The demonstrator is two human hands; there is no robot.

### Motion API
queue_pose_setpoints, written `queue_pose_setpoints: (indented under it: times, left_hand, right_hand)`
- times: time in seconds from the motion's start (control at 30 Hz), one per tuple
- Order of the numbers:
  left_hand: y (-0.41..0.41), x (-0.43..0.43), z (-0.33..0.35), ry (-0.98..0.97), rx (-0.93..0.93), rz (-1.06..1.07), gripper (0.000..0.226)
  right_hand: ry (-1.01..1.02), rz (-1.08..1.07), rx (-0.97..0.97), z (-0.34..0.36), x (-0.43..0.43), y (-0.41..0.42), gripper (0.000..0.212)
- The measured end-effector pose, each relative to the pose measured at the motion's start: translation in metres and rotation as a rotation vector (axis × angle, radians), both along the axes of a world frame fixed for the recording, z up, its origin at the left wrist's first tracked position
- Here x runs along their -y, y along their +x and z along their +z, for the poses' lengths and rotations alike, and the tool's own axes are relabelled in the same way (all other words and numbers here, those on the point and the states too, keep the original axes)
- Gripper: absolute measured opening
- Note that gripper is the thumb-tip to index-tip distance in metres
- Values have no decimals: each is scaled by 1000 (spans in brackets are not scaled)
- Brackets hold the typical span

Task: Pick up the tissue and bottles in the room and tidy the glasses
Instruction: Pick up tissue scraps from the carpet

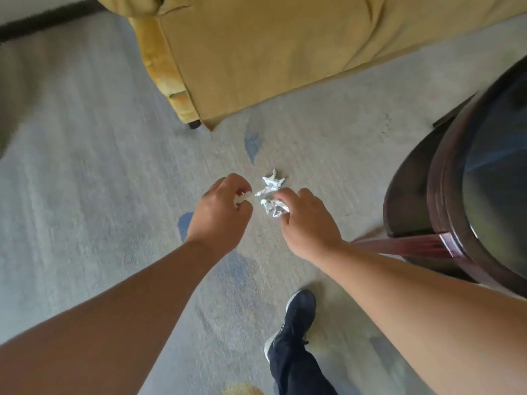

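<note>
Two hands are down at the carpet (pixel 85 172); the tissue-gathering step is under way. Left hand (pixel 219 212) is curled shut, fingers pinching what appears to be a small white scrap, though blur makes this uncertain. Right hand (pixel 306 220) has fingers loosely spread, tips touching the crumpled tissue (pixel 271 196), not yet closed round it. That tissue lies on the floor between the two sets of fingers. Next move, in my judgement: right fingers close on the wad and lift.
</note>
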State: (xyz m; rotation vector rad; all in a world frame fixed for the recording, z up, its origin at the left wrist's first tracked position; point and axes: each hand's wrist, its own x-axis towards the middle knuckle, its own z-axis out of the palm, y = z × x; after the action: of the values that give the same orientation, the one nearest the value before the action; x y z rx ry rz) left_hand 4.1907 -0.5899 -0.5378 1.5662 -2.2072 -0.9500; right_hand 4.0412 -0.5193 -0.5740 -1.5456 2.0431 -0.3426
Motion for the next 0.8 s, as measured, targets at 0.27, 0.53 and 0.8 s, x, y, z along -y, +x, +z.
queue_pose_setpoints:
  times: [0.27, 0.53, 0.8]
  left_hand:
    - [-60, 67, -48, 13, 39, -174, 11]
    - [-70, 149, -162, 94, 53, -403, 12]
    - [-69, 193, -325, 137, 223, -669, 43]
  right_hand:
    - [45, -77, -16, -27, 51, -50, 18]
    - [142, -207, -43, -131, 96, -45, 15]
    - [318, -388, 45, -293, 121, -18, 22]
